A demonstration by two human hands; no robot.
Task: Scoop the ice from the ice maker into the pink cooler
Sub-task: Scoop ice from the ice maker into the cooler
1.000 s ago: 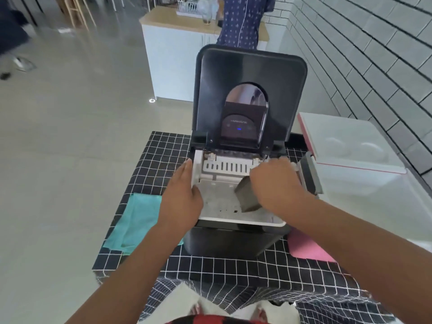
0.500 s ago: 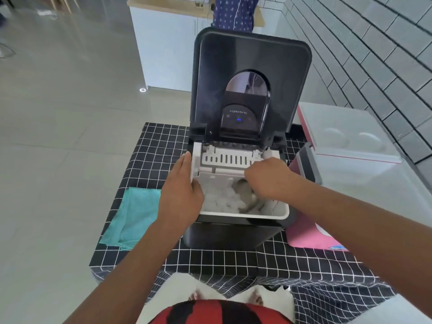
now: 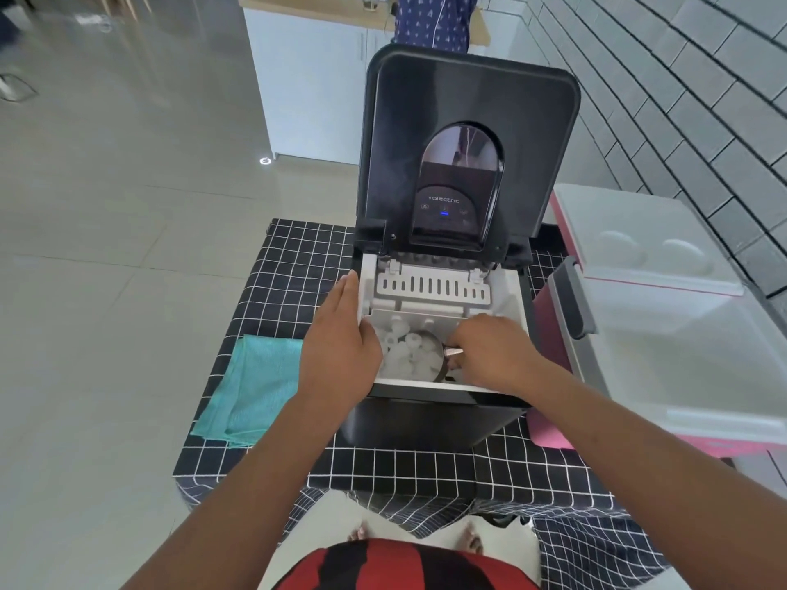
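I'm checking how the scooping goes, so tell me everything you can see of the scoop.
The scoop is small, dark grey and metallic-looking, with a rounded bowl and a short shiny handle. It lies low inside the ice maker's white basket, its bowl open toward the left and filled with pale ice. The right hand grips the handle and hides most of it. The left hand rests on the basket's left wall, not on the scoop.
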